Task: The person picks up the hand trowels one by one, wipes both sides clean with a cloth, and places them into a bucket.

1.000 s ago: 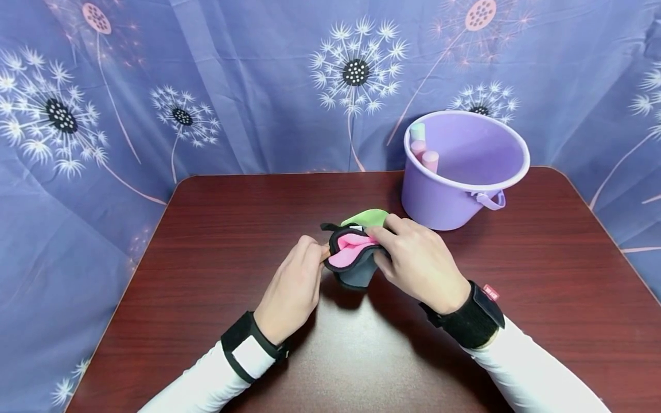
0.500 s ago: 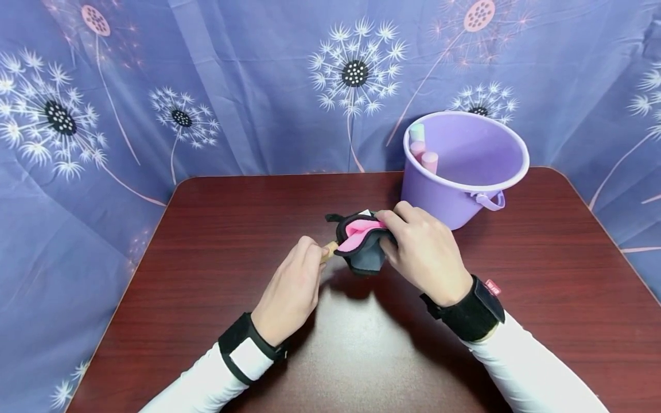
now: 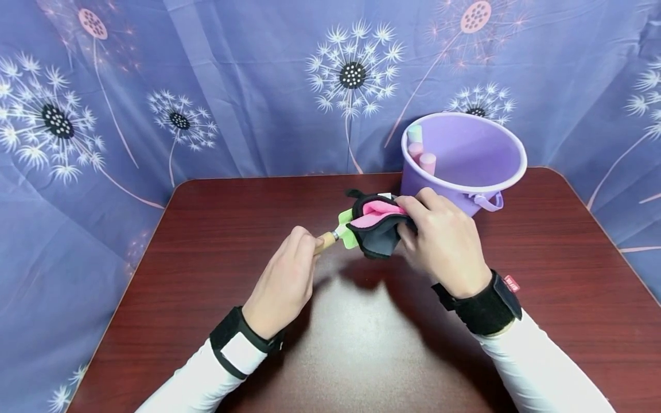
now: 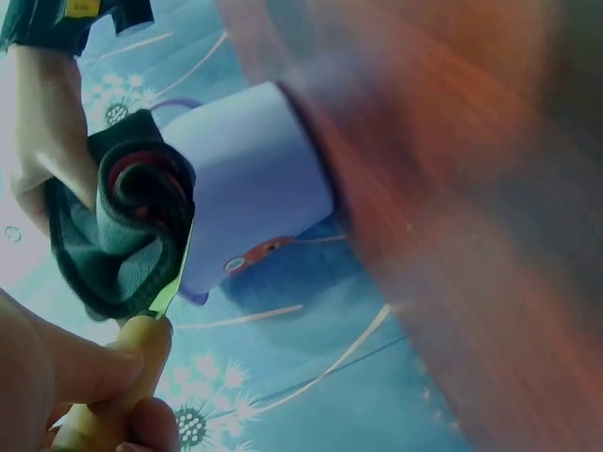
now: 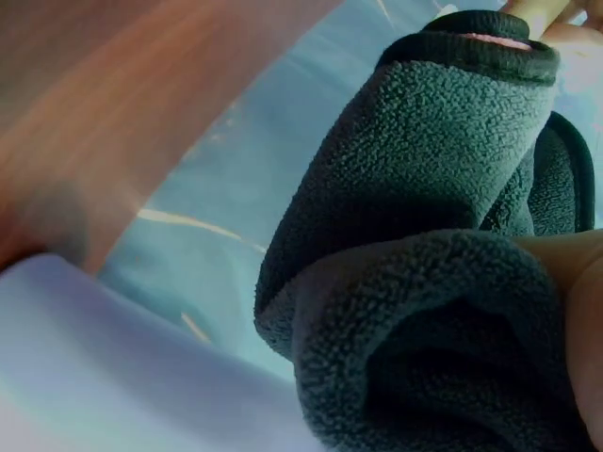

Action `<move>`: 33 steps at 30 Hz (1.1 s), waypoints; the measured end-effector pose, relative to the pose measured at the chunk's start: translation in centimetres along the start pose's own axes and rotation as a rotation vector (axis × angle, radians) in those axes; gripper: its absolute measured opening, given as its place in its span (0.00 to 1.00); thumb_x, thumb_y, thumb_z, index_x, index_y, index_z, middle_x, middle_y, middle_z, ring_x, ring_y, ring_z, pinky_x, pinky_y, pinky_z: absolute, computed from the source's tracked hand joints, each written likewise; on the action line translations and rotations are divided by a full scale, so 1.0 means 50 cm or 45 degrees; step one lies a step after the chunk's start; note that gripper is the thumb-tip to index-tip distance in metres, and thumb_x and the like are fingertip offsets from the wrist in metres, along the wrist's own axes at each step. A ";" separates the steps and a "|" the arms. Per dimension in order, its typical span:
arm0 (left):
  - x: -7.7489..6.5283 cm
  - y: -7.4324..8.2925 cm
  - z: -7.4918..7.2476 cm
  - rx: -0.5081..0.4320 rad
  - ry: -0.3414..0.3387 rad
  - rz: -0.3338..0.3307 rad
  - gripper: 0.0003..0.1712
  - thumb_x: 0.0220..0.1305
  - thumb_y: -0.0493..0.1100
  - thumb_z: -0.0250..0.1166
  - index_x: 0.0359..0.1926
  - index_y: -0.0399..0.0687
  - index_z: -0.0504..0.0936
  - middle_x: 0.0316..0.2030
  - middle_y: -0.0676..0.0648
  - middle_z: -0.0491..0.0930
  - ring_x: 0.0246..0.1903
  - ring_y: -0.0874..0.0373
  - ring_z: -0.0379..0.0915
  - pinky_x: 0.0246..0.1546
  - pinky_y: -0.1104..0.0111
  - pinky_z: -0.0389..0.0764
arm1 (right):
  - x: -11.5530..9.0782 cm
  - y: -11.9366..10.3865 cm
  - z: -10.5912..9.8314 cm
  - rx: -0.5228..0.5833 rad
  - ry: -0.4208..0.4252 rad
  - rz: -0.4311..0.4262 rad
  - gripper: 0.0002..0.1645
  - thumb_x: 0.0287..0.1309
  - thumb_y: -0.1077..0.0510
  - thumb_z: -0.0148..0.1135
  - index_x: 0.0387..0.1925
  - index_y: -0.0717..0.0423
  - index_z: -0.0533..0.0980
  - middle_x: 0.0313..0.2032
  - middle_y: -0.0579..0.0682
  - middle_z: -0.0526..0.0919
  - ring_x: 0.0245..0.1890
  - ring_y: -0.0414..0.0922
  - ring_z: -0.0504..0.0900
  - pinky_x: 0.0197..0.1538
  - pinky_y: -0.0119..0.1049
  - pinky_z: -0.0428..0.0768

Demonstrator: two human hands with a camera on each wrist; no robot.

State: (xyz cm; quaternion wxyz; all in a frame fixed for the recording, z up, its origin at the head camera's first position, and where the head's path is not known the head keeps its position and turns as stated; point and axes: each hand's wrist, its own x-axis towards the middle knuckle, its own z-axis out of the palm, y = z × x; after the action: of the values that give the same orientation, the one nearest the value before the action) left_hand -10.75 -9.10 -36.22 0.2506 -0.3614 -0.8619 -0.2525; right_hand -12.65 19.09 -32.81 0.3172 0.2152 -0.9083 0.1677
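Note:
My left hand [image 3: 281, 281] grips the pale wooden handle of a small garden trowel [image 3: 347, 229] with a light green blade. In the left wrist view, thumb and fingers curl round the handle [image 4: 143, 350], and a thin green edge of blade shows beyond it. A cloth [image 3: 382, 238], dark grey on one side and pink on the other with black trim, is folded over most of the blade. My right hand [image 3: 446, 246] pinches the cloth at its right side. Close up, the right wrist view shows the fuzzy grey cloth [image 5: 405, 151] bunched in folds; the blade's tip is hidden.
Behind my right hand, a purple bucket [image 3: 415, 182] stands at the table's back right. Inside its left wall lean several pastel cylinders [image 3: 427, 163]. Beyond the dark red wooden table [image 3: 232, 218] hangs a blue dandelion-print curtain [image 3: 258, 86].
Cloth and right hand have moved up and to the right. More of the trowel's handle, its metal collar and the green base of the blade now show between the hands.

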 end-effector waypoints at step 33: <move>0.036 -0.007 -0.016 -0.023 0.017 0.050 0.10 0.68 0.23 0.65 0.42 0.34 0.72 0.38 0.41 0.71 0.33 0.49 0.70 0.36 0.63 0.76 | 0.003 -0.013 -0.003 -0.138 0.061 -0.217 0.25 0.56 0.70 0.68 0.55 0.51 0.87 0.32 0.54 0.71 0.26 0.56 0.71 0.25 0.48 0.68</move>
State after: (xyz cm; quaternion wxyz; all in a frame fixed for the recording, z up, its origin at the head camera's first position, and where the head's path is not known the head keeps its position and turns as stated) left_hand -11.89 -8.93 -34.60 0.2580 -0.3788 -0.8506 -0.2576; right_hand -12.37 18.55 -32.47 0.3631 0.2702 -0.8866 0.0957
